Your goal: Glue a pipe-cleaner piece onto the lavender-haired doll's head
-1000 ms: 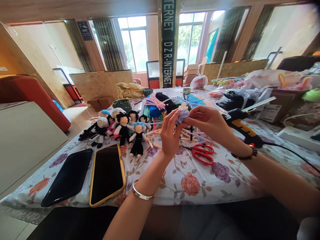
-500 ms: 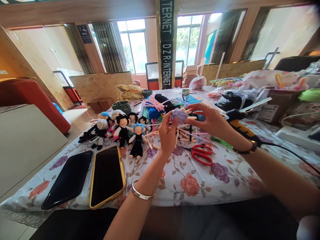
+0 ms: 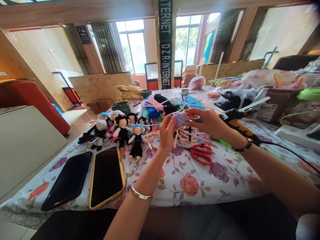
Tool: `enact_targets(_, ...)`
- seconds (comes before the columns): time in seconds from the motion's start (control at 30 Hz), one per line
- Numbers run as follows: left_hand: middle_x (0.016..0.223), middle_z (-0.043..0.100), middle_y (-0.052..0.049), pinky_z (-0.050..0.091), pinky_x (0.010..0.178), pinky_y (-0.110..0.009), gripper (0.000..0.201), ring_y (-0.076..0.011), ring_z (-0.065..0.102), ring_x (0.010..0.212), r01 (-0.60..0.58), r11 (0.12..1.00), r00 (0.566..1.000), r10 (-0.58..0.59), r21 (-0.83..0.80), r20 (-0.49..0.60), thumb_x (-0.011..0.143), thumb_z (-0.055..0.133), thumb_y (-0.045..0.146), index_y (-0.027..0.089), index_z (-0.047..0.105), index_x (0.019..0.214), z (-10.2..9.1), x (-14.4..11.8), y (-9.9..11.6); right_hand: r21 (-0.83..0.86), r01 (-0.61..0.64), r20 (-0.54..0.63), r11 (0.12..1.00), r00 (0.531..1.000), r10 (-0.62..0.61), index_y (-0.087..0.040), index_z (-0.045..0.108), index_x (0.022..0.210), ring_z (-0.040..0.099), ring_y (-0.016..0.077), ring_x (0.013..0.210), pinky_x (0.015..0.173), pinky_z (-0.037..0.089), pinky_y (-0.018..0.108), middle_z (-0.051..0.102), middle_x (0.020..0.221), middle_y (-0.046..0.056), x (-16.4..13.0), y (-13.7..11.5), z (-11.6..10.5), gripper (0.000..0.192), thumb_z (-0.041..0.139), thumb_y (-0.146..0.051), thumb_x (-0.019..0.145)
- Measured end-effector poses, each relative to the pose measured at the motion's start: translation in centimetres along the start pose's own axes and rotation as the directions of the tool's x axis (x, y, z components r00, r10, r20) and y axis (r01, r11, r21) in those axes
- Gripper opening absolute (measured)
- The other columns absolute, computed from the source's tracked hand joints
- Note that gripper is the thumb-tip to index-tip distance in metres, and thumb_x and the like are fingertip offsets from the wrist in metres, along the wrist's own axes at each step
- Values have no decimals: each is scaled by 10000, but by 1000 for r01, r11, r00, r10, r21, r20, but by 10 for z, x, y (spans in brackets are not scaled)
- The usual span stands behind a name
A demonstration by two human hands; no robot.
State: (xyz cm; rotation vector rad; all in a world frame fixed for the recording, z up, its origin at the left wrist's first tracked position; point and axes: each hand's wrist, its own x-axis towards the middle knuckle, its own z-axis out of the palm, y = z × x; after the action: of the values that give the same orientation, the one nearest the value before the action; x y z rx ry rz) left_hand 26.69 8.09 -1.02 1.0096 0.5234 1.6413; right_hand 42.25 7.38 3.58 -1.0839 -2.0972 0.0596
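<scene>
A small lavender fuzzy pipe-cleaner ball (image 3: 179, 118) is held up over the table between both hands. My left hand (image 3: 167, 133) pinches its left side with thumb and fingertips. My right hand (image 3: 209, 122) grips its right side from above. Under the hands lie loose pipe cleaners (image 3: 186, 135) and red scissors (image 3: 201, 153). A row of small pipe-cleaner dolls (image 3: 122, 130) stands to the left of my left hand.
Two phones, one black (image 3: 67, 180) and one in a yellow case (image 3: 107, 176), lie at the near left of the floral tablecloth (image 3: 190, 183). A black-and-orange glue gun (image 3: 240, 126) with its cord sits right of my right wrist. Bundles of coloured pipe cleaners (image 3: 160, 103) and bags lie farther back.
Both hands have shifted slightly up and away with the lavender ball, turning it; my right fingers opened around it and have closed on it again. The view has tilted a little.
</scene>
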Motion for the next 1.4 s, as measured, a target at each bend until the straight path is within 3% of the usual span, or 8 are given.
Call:
enact_targets(0.17, 867, 678, -19, 500, 688, -218, 280, -100, 608, 723, 48, 998, 999, -48, -31, 13, 671, 719, 333, 175, 680, 899, -1, 2, -1, 7, 2, 26, 1000, 1000, -3, -247, 665, 1056, 679, 236, 892, 785, 528, 342, 722, 975, 26, 0, 3, -1, 320, 657, -381, 767)
enact_targets(0.4, 939, 688, -26, 509, 769, -277, 324, -137, 638, 814, 58, 998, 998, -58, -4, 20, 693, 697, 328, 196, 686, 989, -4, 3, -3, 5, 29, 24, 1000, 999, -29, -259, 661, 1072, 681, 229, 876, 758, 520, 326, 725, 934, 17, 0, 6, 1, 317, 629, -396, 787)
enact_targets(0.7, 906, 680, -27, 503, 691, -242, 371, -108, 605, 749, 80, 997, 996, -79, -18, 42, 675, 691, 279, 212, 683, 1039, -4, 1, 2, 65, 17, 42, 998, 999, -20, -221, 639, 1100, 682, 217, 870, 775, 518, 324, 715, 1003, 38, -2, 8, 9, 327, 610, -355, 804)
enact_targets(0.97, 896, 685, -15, 479, 692, -243, 479, -106, 604, 734, 80, 996, 995, -78, -32, 69, 646, 729, 285, 220, 649, 1114, -7, 2, 4, 93, 1, -15, 996, 1000, 0, -245, 647, 1079, 689, 212, 880, 759, 526, 308, 724, 959, 27, -3, 5, 14, 289, 596, -279, 797)
enact_targets(1.2, 908, 667, -16, 481, 710, -253, 355, -109, 600, 755, 89, 995, 995, -87, -41, 46, 662, 695, 265, 216, 676, 1013, -5, 1, 3, 106, 1, -3, 994, 1000, -1, -246, 636, 1097, 683, 210, 869, 776, 527, 333, 716, 985, 35, -2, 9, 16, 305, 583, -289, 800)
enact_targets(1.4, 909, 681, -33, 491, 735, -273, 257, -115, 604, 751, 162, 982, 987, -161, -102, 20, 732, 635, 309, 197, 676, 960, -5, 3, 6, 130, -28, 35, 991, 999, 24, -229, 619, 1112, 670, 212, 890, 779, 516, 335, 713, 998, 43, 1, 11, 15, 333, 589, -334, 797)
